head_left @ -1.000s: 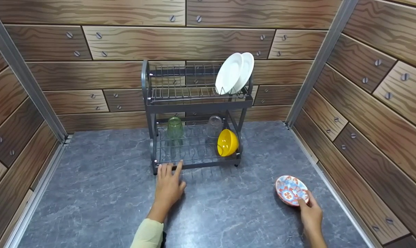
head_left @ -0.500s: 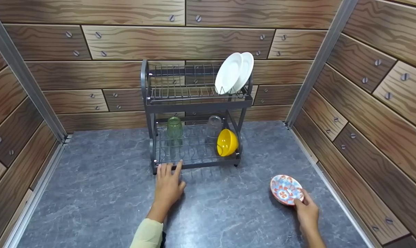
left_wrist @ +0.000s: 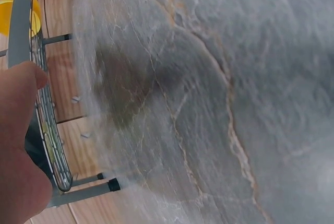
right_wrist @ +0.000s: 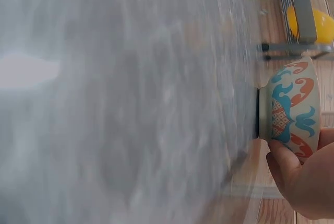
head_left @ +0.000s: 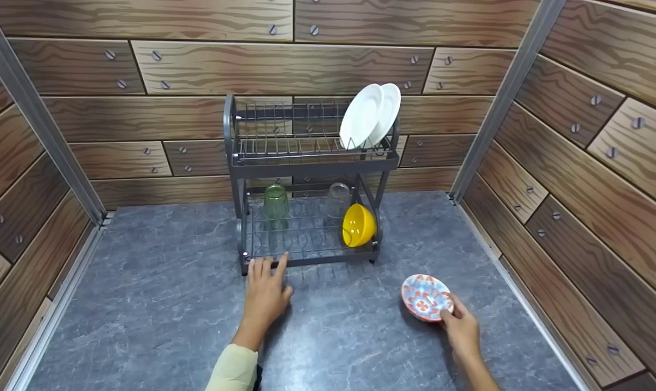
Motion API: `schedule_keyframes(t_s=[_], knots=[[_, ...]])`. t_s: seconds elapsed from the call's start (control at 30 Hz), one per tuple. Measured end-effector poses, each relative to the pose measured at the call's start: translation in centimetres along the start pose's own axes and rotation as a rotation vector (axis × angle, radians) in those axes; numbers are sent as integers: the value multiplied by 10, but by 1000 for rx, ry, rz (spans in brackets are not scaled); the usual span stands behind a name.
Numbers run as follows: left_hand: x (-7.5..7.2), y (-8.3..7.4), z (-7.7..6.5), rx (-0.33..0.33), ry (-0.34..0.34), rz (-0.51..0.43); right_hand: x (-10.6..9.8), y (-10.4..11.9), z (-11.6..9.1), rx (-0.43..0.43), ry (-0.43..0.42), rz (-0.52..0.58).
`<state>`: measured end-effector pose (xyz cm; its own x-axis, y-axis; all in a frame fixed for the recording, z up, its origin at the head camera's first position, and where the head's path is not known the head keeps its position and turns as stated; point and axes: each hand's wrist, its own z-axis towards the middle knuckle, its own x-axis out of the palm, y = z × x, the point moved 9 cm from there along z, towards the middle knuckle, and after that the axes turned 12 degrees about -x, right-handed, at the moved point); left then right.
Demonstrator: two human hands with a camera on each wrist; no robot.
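My right hand [head_left: 464, 328] pinches the near right rim of a patterned bowl [head_left: 424, 297], thumb inside and fingers beneath. In the right wrist view the bowl [right_wrist: 295, 106] shows blue and orange motifs on its outer wall, its foot just above or at the tabletop; I cannot tell if they touch. My left hand [head_left: 265, 296] rests with extended fingers on the front bar of the grey dish rack [head_left: 314, 169], at its lower left. A yellow bowl [head_left: 359, 225] leans on its side at the lower tier's right end.
Two white plates [head_left: 363, 116] stand on edge at the upper tier's right. A green glass [head_left: 276, 202] and a clear glass [head_left: 338, 200] stand upside down on the lower tier. Wood-patterned walls [head_left: 578, 163] enclose the grey marbled tabletop [head_left: 159, 293].
My right hand has carried the patterned bowl leftward across the tabletop, nearer the rack. The left hand has stayed on the rack's front bar.
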<state>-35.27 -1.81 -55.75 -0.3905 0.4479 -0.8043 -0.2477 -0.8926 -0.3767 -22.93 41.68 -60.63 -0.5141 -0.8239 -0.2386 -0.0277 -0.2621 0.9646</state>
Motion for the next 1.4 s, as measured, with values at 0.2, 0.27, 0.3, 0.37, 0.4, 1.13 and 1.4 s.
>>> schedule_keyframes(t_s=[0.2,0.27,0.3,0.37,0.4,1.13,1.4], knots=[[5,1,1,-21,62,20,29,7,-7,-6,48,31],[4,1,1,-24,62,19,40,9,-10,-17,56,55],[4,1,1,-25,59,18,47,10,-12,-21,62,64],[4,1,1,-25,52,17,59,13,-16,-32,73,79],[3,2,1,-24,49,16,66,15,-18,-38,80,86],[0,-3,1,18,-14,28,167,44,-47,-155,304,143],[0,0,1,-4,12,42,174,42,-47,-136,322,175]])
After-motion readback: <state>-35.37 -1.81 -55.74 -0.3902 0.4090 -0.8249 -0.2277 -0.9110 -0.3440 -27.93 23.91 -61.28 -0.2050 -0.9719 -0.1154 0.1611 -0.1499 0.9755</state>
